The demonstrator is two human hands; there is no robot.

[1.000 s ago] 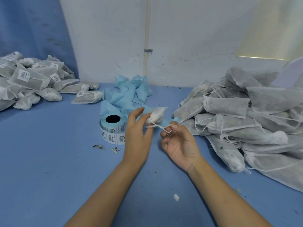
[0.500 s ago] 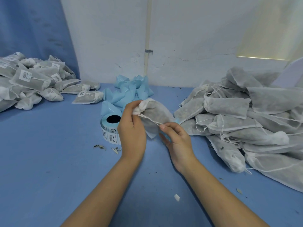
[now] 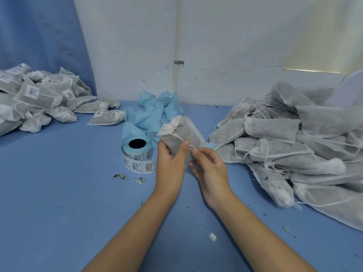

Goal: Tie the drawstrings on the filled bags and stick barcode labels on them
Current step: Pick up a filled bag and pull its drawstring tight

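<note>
Left hand (image 3: pixel 170 161) grips one grey non-woven filled bag (image 3: pixel 186 130), right hand (image 3: pixel 210 167) pinches its white drawstring (image 3: pixel 179 136); one blue-backed barcode label roll (image 3: pixel 137 156) sits nearby.

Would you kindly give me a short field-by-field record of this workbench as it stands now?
left hand: grips the bag near its gathered neck
right hand: pinches the bag's drawstring
label on held bag: none visible
label roll: on the table, hole up, to the left of the left hand
left pile: tied bags with barcode labels
right pile: bags with no labels visible
behind the roll: heap of light blue paper scraps
</note>
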